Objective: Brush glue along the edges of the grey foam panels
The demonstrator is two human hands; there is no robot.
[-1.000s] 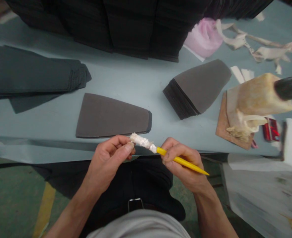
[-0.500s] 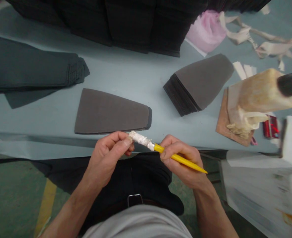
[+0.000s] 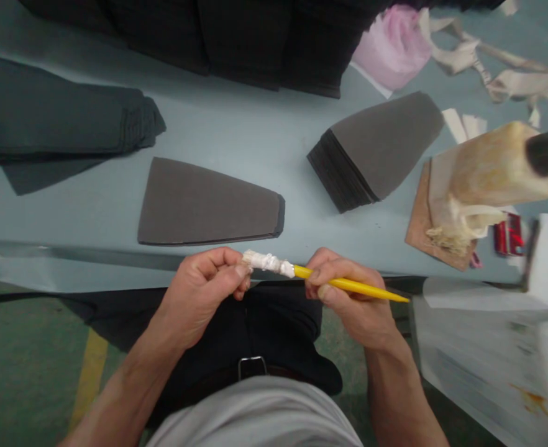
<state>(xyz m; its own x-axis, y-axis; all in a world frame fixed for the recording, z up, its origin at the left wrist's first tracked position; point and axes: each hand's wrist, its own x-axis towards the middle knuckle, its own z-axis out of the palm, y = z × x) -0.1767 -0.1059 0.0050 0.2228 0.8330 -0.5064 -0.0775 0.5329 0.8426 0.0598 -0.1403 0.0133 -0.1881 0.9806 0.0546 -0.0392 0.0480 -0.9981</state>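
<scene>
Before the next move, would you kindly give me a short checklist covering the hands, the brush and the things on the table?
1. Right hand gripping the brush's yellow handle: ok.
2. Left hand clear of the bristles: not ok; thumb and fingers are pinched at the bristle end.
3. White wrapping firmly fixed: cannot tell; it looks lumpy and uneven.
4. Low stack of grey panels lying flat on the table: ok.
5. Taller stack of grey panels apart from both hands: ok.
6. Yellowed plastic container filled: cannot tell; its inside is hidden.
</scene>
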